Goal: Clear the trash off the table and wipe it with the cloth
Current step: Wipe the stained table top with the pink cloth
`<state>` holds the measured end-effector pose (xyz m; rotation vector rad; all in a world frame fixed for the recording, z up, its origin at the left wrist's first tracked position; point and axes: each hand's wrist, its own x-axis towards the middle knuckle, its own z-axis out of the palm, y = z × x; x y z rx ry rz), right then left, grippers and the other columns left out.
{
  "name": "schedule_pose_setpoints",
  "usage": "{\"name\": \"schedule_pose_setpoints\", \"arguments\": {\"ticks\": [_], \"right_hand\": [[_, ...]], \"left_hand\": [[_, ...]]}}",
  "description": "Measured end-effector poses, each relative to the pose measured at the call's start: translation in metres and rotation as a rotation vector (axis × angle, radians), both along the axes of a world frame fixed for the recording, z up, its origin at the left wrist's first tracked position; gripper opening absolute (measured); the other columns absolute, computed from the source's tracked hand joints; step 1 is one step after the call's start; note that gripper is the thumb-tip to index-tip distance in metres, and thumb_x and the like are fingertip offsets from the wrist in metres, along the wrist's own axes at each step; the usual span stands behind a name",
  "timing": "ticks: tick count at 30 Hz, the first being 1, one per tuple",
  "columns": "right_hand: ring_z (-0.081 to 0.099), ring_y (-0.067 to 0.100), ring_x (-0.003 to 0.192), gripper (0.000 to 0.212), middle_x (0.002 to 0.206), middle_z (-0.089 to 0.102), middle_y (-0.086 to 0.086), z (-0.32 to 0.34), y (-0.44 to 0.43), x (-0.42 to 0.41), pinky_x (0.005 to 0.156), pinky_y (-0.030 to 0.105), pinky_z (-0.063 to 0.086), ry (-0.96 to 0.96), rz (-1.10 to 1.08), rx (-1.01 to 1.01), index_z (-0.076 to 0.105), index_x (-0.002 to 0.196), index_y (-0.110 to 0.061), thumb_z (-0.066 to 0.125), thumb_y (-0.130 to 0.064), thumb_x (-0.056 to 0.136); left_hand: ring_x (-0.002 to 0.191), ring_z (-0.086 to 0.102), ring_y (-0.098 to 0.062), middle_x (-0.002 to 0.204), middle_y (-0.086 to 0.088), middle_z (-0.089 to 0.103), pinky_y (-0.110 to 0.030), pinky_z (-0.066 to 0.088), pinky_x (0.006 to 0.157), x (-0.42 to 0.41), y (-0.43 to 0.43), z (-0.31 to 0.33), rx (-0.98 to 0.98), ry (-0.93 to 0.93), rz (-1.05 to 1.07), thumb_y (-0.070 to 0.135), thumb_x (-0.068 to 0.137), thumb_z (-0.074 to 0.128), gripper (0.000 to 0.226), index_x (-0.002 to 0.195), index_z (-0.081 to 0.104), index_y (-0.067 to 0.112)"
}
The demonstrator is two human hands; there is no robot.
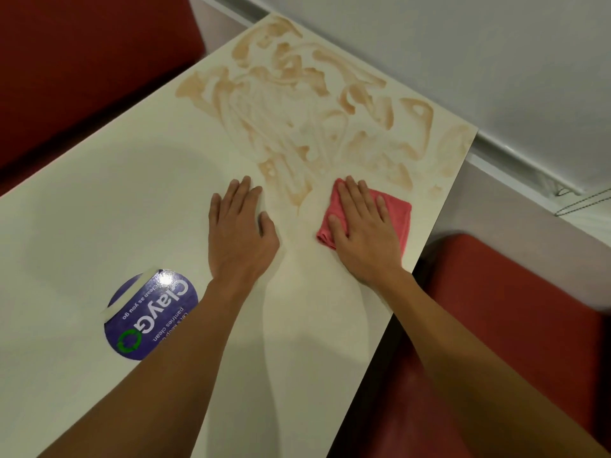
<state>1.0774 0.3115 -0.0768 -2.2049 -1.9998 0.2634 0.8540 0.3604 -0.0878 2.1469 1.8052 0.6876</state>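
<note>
You are pressing your flat, open right hand (362, 233) on the folded red cloth (395, 214) below the brown smears (297, 104), while your left hand (241, 226), fingers straight, is bracing on the cream table (99, 193).

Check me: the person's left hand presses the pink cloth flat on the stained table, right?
No. In the head view the right hand presses the pink cloth flat on the stained table; the left hand rests directly on the table.
</note>
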Motion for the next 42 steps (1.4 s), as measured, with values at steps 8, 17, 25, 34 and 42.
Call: {"name": "schedule_pose_setpoints", "arguments": {"ticks": [8, 17, 25, 34, 42], "right_hand": [[-0.011, 0.016, 0.162, 0.068, 0.177, -0.005, -0.002, 0.003, 0.058, -0.024, 0.131, 0.047, -0.005, -0.010, -0.110, -0.020, 0.001, 0.169, -0.019, 0.011, -0.050, 0.109], [-0.011, 0.015, 0.162, 0.069, 0.177, -0.005, -0.003, 0.001, 0.053, -0.016, 0.132, 0.046, -0.004, -0.027, -0.198, -0.021, 0.001, 0.169, -0.020, 0.010, -0.050, 0.107], [-0.013, 0.004, 0.160, 0.062, 0.176, -0.002, -0.012, 0.004, 0.014, -0.006, 0.132, 0.043, -0.002, 0.013, 0.089, -0.008, 0.003, 0.169, -0.029, 0.015, -0.050, 0.111], [-0.015, 0.008, 0.160, 0.063, 0.176, -0.007, -0.011, 0.008, 0.049, -0.026, 0.132, 0.044, -0.005, 0.011, 0.078, -0.040, -0.001, 0.169, -0.027, 0.010, -0.050, 0.111], [-0.011, 0.015, 0.162, 0.066, 0.176, -0.004, -0.005, 0.007, 0.072, -0.036, 0.131, 0.045, -0.006, -0.015, -0.147, -0.026, 0.002, 0.169, -0.023, 0.010, -0.048, 0.108]], "left_hand": [[0.158, 0.023, -0.013, 0.167, 0.000, 0.037, -0.043, 0.011, 0.131, 0.001, -0.001, 0.002, 0.010, -0.013, 0.018, 0.028, 0.097, 0.043, 0.057, 0.151, 0.052, 0.015], [0.158, 0.023, -0.012, 0.167, 0.001, 0.037, -0.041, 0.009, 0.131, -0.001, 0.000, 0.001, 0.008, -0.026, 0.017, 0.026, 0.099, 0.047, 0.053, 0.151, 0.053, 0.016], [0.158, 0.024, -0.014, 0.167, 0.000, 0.039, -0.043, 0.011, 0.131, -0.002, -0.001, 0.000, 0.021, -0.046, 0.003, 0.026, 0.100, 0.047, 0.052, 0.151, 0.053, 0.015], [0.157, 0.026, -0.013, 0.165, 0.000, 0.041, -0.043, 0.012, 0.130, -0.002, 0.001, -0.002, 0.032, -0.053, 0.007, 0.025, 0.098, 0.048, 0.053, 0.149, 0.055, 0.016], [0.158, 0.024, -0.013, 0.166, 0.000, 0.039, -0.042, 0.011, 0.131, -0.003, 0.001, 0.000, 0.020, -0.043, 0.011, 0.026, 0.098, 0.047, 0.053, 0.150, 0.055, 0.016]]}}
